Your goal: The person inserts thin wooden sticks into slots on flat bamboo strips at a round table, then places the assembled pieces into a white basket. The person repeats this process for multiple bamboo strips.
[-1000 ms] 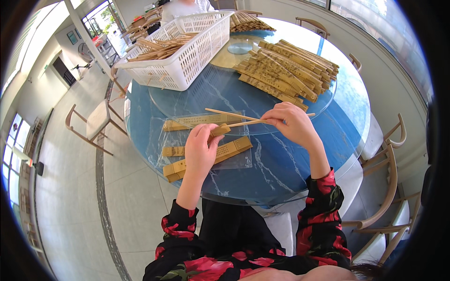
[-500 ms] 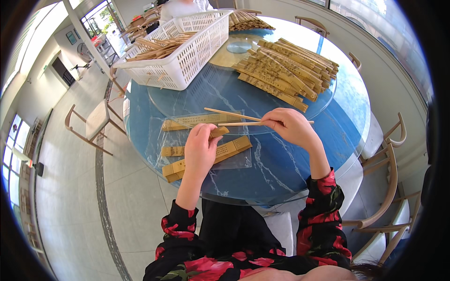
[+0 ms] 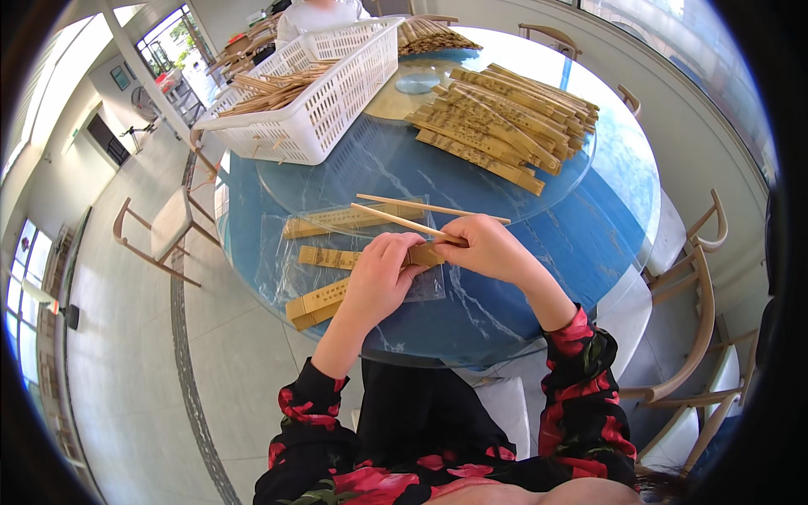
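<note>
My left hand (image 3: 380, 273) is closed on a tan printed paper sleeve (image 3: 330, 257), its fingers near the sleeve's right end. My right hand (image 3: 492, 251) meets it there, fingers pinched around a pale wooden chopstick (image 3: 396, 220) that slants up to the left. A second chopstick (image 3: 438, 207) runs just beyond the right hand; whether the fingers hold it I cannot tell. Another sleeve (image 3: 353, 219) lies farther off on a clear plastic sheet (image 3: 273, 252), and one more sleeve (image 3: 313, 305) lies nearer, partly hidden by my left hand.
On the round blue marbled table (image 3: 497, 311), a white slatted basket (image 3: 320, 126) of loose chopsticks stands at the far left. A big pile of printed sleeves (image 3: 505, 122) lies at the far right, with another bundle (image 3: 433, 36) behind. Wooden chairs (image 3: 172, 227) surround the table; a person (image 3: 320, 15) sits opposite.
My right hand has moved left and slightly nearer, meeting my left hand at the sleeve. The chopsticks have shifted left, and one now slants down toward the right fingers.
</note>
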Demonstrator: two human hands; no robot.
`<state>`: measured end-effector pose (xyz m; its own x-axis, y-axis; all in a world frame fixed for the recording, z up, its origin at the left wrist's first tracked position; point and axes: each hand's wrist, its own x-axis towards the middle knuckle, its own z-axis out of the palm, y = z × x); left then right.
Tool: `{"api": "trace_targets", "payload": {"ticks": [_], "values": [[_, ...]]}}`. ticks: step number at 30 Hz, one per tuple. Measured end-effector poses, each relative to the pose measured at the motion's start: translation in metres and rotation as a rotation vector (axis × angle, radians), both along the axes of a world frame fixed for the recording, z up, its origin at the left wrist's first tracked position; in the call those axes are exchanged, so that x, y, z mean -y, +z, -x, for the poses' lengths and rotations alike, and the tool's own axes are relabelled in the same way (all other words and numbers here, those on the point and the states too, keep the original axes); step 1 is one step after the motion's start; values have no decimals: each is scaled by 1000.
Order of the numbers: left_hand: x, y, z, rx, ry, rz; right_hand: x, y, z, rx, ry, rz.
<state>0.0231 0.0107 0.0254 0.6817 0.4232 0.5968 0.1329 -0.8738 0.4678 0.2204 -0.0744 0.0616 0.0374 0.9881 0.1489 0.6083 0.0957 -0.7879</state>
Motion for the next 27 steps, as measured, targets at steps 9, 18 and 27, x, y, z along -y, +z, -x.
{"api": "trace_targets", "payload": {"ticks": [9,18,27], "values": [[-6,-8,-2,-28,-82,-78,0,-8,-8,-133,74,116],[-5,-8,-4,-62,-62,-187,-12,-25,-8,109,55,-27],[-10,-9,-7,-4,-22,-188,-18,-31,-6,-13,1,4]]}}
